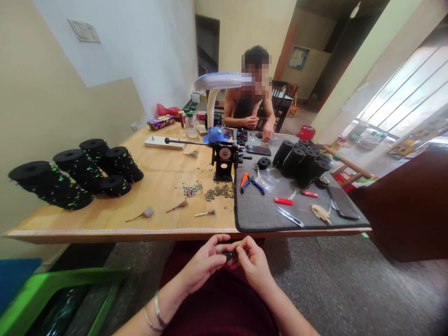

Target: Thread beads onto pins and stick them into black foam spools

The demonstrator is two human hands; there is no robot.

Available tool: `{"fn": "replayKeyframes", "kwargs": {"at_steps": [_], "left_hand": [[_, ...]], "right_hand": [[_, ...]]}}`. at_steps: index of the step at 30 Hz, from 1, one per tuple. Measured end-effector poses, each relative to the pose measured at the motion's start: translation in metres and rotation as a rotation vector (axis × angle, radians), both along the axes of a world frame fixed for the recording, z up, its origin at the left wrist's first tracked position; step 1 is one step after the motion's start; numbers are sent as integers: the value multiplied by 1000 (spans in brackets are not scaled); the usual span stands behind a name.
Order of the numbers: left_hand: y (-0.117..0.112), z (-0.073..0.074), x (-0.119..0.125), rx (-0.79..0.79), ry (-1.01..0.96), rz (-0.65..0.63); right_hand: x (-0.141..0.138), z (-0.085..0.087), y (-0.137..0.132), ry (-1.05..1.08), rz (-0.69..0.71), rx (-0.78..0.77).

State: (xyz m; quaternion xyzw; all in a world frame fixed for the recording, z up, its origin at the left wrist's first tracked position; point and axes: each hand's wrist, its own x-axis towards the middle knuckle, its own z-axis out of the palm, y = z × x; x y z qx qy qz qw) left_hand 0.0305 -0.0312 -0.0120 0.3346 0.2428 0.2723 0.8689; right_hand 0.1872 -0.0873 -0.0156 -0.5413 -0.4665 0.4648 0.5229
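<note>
Below the table's front edge, over my lap, my left hand (206, 259) is closed around a small dark object (229, 255), partly covered by the fingers; its kind does not show clearly. Thumb and fingertips of my right hand (252, 262) pinch together at the object's right end. Whether a thread or small part lies in that pinch is too small to tell. On the wood nearest my hands lie a small brush (206, 213), an orange-banded brush (178, 206) and a pale-tipped brush (143, 214). Piles of colored beads (192, 189) and small metal pieces (217, 192) sit farther back.
A black winding device (223, 161) and a lamp (210, 112) stand mid-table. Black foam spools (72, 165) are stacked left, more spools (297, 158) right. Pliers (252, 183), snips (290, 216) and red-handled tools (283, 201) lie on the grey mat (259, 217). A person (257, 102) works opposite.
</note>
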Motion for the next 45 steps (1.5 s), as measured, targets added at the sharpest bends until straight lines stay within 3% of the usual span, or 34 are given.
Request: {"fn": "replayKeyframes", "kwargs": {"at_steps": [4, 7, 9, 15, 18, 22, 29, 40, 45], "left_hand": [[3, 1, 0, 76, 126, 13], [4, 7, 2, 173, 280, 10], [3, 11, 3, 188, 295, -15], [0, 14, 7, 29, 81, -53], [2, 12, 8, 39, 73, -80], [2, 12, 9, 185, 291, -26], [-1, 17, 8, 117, 274, -35], [-5, 11, 13, 181, 294, -32], [-6, 9, 12, 330, 303, -15]], "right_hand": [[1, 3, -2, -342, -8, 193], [3, 6, -2, -467, 37, 264], [5, 7, -1, -425, 60, 235], [9, 7, 1, 0, 71, -7], [9, 9, 1, -104, 54, 49], [9, 14, 1, -344, 17, 200], [9, 13, 2, -20, 68, -31], [5, 10, 0, -66, 51, 25], [4, 6, -1, -93, 29, 48]]}}
